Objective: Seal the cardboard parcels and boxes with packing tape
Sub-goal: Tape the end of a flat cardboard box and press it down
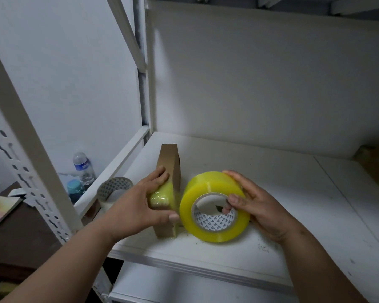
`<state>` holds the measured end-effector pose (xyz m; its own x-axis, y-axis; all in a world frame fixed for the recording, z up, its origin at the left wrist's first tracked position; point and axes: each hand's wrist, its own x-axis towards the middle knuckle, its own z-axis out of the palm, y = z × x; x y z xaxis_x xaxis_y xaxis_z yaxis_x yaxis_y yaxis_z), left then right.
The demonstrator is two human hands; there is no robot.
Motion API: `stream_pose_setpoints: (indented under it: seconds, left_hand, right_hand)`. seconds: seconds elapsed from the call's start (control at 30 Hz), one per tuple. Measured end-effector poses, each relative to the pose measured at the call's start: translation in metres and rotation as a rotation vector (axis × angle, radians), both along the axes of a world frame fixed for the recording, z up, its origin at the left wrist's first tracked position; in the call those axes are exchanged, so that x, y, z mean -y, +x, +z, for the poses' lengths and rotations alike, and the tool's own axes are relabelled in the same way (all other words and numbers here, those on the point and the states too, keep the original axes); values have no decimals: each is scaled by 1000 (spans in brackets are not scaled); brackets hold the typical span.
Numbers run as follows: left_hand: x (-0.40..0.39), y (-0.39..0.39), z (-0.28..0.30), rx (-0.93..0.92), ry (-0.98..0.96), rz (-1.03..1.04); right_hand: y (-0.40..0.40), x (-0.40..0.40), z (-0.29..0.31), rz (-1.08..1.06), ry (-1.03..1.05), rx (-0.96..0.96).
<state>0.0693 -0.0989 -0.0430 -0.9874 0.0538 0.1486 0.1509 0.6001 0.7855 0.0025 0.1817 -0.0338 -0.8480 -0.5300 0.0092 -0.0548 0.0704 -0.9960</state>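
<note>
On shelf [271, 193], left hand [138, 206] gripping parcel [169, 171], right hand [254, 204] gripping tape roll [212, 206], seemingly touching.

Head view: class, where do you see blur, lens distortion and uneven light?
Head view: the left hand and box are slightly blurred; the shelf posts bow from the wide lens; the tape roll is bright, lower left dark.

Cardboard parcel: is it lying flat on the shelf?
No, the cardboard parcel stands on edge on the shelf, steadied by the left hand.
</note>
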Motion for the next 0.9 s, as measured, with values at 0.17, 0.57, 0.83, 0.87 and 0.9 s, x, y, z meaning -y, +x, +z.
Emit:
stream_pose_setpoints:
  seconds: [0.17, 0.57, 0.83, 0.87, 0.9]
  left_hand:
    - [-13, -1, 2, 33, 320, 177]
    - [-19, 13, -43, 240, 972, 251]
    - [1, 27, -40, 61, 190, 58]
    - [4, 31, -42, 71, 170, 24]
    - [7, 33, -45, 68, 138, -12]
  right_hand:
    - [0, 8, 2, 1, 55, -33]
    - [1, 17, 33, 111, 76, -35]
    - [14, 67, 20, 32, 199, -183]
    - [14, 71, 19, 30, 220, -197]
    - [14, 72, 18, 37, 234, -202]
